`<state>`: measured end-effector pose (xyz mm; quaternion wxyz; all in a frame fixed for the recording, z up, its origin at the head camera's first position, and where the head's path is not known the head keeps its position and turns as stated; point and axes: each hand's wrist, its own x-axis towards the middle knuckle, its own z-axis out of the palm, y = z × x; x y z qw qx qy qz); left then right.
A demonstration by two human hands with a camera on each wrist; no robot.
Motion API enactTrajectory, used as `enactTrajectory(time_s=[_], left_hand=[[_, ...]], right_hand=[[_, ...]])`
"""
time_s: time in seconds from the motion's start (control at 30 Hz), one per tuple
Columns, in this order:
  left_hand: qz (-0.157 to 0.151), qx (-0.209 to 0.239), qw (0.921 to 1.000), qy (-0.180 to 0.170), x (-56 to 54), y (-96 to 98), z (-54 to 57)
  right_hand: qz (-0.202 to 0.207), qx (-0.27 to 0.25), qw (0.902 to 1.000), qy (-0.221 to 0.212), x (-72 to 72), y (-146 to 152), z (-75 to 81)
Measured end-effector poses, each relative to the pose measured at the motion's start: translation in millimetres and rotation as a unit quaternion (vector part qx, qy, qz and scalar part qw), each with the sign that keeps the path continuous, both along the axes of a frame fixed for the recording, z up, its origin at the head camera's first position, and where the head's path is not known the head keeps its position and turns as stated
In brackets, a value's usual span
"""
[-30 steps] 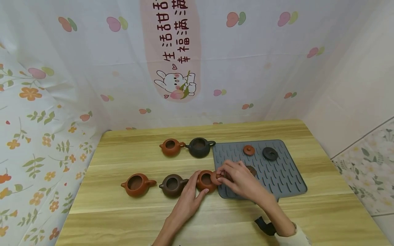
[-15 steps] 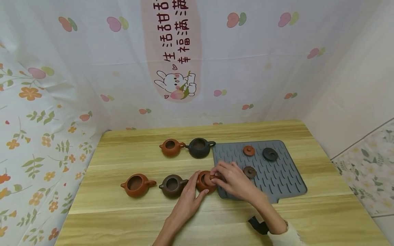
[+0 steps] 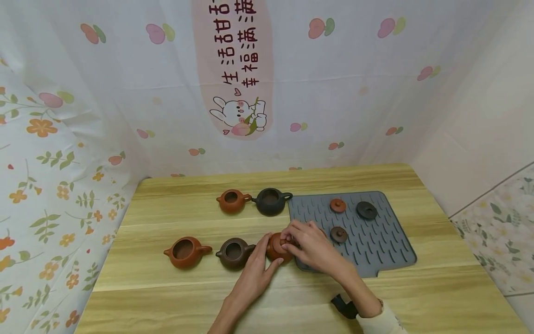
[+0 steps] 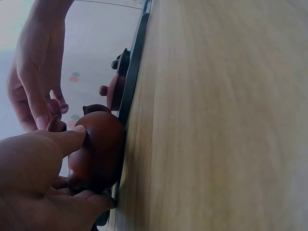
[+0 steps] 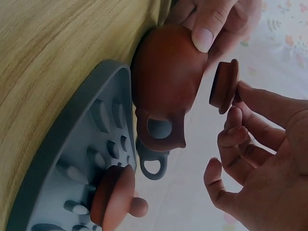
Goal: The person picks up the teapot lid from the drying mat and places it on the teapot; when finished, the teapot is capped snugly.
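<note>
Pinching lid (image 5: 224, 87): right hand (image 3: 312, 246) | gripping brown teapot (image 5: 168, 67): left hand (image 3: 253, 273) | lid above teapot

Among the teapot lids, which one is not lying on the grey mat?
The reddish lid pinched by the right hand, above the teapot the left hand holds; the other visible lids lie on the mat.

A cream or off-white sleeve (image 3: 381, 321) is worn on the right arm, its cuff ended partway up, so that the right forearm (image 3: 355, 287) is left bare beyond it. A thin brownish edge is shown along the cuff. Beside that forearm a black, bent piece (image 3: 344, 306) is seen; whether it is fastened there cannot be told. The left forearm (image 3: 233, 304) is bared down to the lower border of the head view. On the left hand (image 5: 219, 21), the thumb is tipped by a short, rounded nail
</note>
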<state>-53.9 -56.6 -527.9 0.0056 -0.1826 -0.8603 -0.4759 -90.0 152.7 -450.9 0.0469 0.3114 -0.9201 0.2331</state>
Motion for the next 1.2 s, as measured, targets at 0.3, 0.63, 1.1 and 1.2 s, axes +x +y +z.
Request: enactTrajectory(time_s=[0.3,0.63,1.1,1.2], left_hand=[[-0.007,-0.014,0.9996,-0.023,0.5,0.1,8.4],[-0.009,-0.008,0.9999,0.003,-0.4,-0.4,1.4],[0.008,0.012,0.9995,-0.029,-1.9,2.4,-8.2],[0.009,0.012,0.9997,-0.022,-1.4,2.7,-8.0]], right_hand=[[0.000,-0.002,1.0000,0.000,-1.1,-2,-5.5],[-0.003,0.003,1.0000,0.007,-3.6,-3,-12.0],[-0.004,0.010,0.9999,0.006,-5.5,-3,-15.6],[-0.007,0.011,0.9999,0.005,-5.4,-3,-16.0]])
